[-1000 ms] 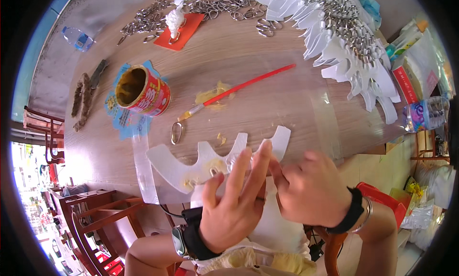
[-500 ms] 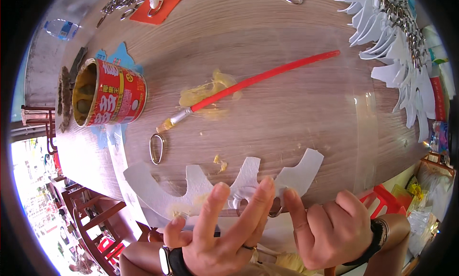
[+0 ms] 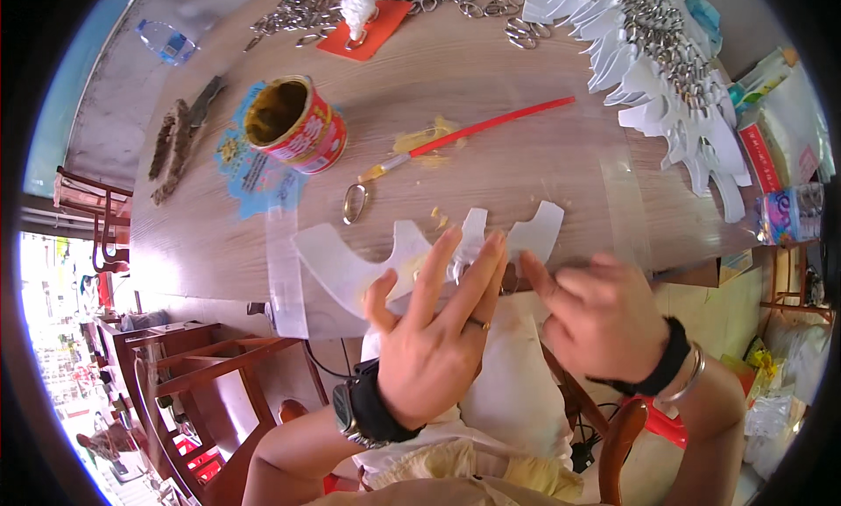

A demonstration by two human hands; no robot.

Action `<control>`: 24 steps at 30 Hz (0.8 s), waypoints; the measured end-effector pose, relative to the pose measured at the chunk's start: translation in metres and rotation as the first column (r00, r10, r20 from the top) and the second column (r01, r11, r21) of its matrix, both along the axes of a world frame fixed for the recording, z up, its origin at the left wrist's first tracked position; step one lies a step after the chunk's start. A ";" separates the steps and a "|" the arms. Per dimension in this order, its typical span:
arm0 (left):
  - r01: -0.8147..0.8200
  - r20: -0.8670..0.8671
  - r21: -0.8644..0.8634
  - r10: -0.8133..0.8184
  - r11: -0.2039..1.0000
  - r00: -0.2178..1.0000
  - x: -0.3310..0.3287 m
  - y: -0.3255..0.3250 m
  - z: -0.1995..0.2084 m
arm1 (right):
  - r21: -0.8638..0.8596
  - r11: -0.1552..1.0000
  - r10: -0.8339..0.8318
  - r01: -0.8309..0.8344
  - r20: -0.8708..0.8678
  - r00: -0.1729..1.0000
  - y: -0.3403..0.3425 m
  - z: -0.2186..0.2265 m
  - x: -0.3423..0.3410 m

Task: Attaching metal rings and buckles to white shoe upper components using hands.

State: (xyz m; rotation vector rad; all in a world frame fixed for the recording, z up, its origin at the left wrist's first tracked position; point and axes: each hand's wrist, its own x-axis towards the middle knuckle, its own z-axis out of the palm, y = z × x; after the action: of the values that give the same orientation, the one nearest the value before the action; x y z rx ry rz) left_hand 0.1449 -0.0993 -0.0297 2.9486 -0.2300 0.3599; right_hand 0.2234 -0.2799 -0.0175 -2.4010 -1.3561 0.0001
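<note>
A white, flat, comb-shaped piece (image 3: 337, 256) with several prongs pointing away from me lies at the table's near edge. My left hand (image 3: 429, 357) has its fingers stretched and spread over it, pressing the piece near its middle. Part of a metal ring shows beside those fingertips; the rest is hidden. My right hand (image 3: 613, 322) reaches to the same spot with its index finger extended and the other fingers curled, holding nothing visible. Yellowish smears mark the piece. Beyond it lie a loose oval metal ring (image 3: 355, 204) and a red-handled brush (image 3: 491, 125) with yellow paste on its tip.
An open red can (image 3: 320, 142) with brownish-yellow residue stands on a blue sheet (image 3: 263, 191) at the left. White pieces with metal clasps (image 3: 653, 77) are heaped at the far right. More metal clasps (image 3: 307, 11) and an orange card (image 3: 385, 33) lie at the back.
My view has shifted, showing more of the far table and my lap. Both hands stay at the white piece, the left fingers still spread on it; parts of the right hand are blurred.
</note>
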 end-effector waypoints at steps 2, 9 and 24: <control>0.018 0.024 0.000 -0.018 1.000 1.000 -0.001 -0.002 0.001 | 0.018 1.000 0.004 -0.001 -0.142 0.990 -0.007 0.007 0.006; 0.054 0.000 -0.066 -0.054 0.996 0.999 -0.006 0.000 0.000 | 0.221 0.926 -0.054 0.306 -0.725 0.686 -0.013 0.018 0.001; 0.003 0.043 -0.212 0.006 0.977 0.999 -0.011 0.037 0.029 | -0.169 0.974 -0.186 0.152 -0.204 0.961 0.012 0.030 0.001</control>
State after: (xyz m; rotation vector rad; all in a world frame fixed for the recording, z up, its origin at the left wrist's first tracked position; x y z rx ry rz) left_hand 0.1341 -0.0621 -0.0003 2.7333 -0.1821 0.4214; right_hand 0.2243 -0.2681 0.0121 -2.5472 -1.0826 0.3245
